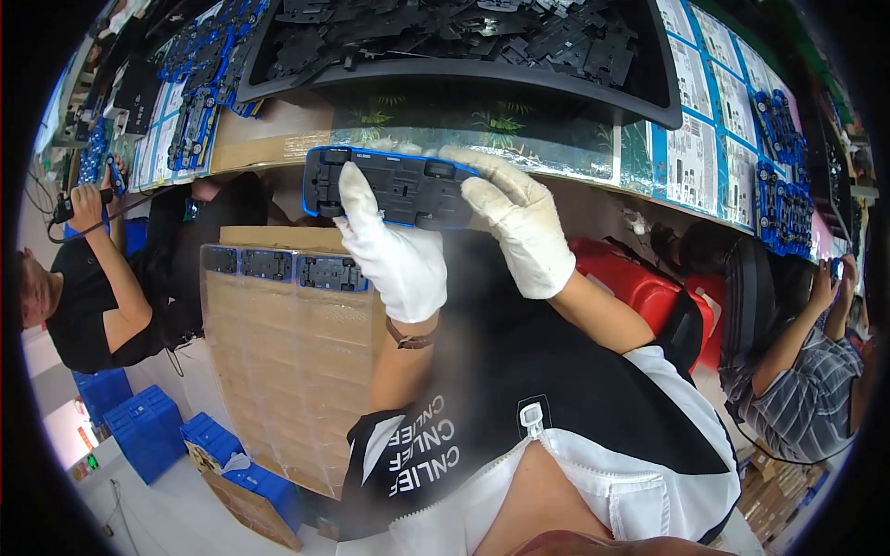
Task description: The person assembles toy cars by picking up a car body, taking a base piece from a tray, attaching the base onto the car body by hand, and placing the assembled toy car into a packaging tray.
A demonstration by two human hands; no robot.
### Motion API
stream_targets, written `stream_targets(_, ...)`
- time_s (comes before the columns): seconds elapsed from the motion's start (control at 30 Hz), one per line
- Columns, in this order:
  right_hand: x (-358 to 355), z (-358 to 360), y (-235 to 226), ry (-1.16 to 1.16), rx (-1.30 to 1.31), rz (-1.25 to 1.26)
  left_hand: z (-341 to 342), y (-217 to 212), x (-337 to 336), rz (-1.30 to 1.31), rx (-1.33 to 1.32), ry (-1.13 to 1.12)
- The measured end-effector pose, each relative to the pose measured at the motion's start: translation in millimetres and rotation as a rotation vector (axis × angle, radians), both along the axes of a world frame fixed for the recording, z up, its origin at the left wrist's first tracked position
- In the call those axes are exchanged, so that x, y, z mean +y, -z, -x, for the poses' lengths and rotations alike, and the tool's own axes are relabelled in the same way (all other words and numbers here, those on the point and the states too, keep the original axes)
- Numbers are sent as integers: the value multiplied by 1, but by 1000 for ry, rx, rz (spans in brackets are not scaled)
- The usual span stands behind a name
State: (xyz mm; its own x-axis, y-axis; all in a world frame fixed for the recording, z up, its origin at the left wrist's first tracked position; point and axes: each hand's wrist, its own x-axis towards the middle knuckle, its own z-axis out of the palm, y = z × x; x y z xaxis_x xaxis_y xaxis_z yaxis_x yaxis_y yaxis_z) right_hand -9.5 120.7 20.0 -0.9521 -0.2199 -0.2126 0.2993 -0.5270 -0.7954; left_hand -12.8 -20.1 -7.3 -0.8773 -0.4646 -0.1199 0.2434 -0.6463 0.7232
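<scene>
One car (400, 190): underside showing
Left hand (394, 259): gripping it, thumb across
Right hand (519, 218): at right end, grip unclear

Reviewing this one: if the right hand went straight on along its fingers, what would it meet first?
Most likely the blue toy car in the left hand; the right hand is at its right end, though contact is unclear.

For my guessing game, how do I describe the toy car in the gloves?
Find the big black tray at the top. Below it, the left hand holds a blue toy car, black underside showing, with the right hand at its right end. Unlike the cars in the brown box, it's held in a white glove.
</scene>
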Motion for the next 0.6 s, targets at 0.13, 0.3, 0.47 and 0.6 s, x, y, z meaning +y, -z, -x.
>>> stream_targets(0.13,6,1,1,9,-52,23,-8,-16,10,89,-120,-36)
stream_targets(0.3,2,-7,0,29,23,5,-4,-10,20,495,-66,-34)
stream_targets(0.47,6,-13,-4,46,156,-215,-8,-35,32,-48,-76,169)
stream_targets(0.6,9,-20,-10,62,44,-123,-13,-35,31,-5,-98,168)
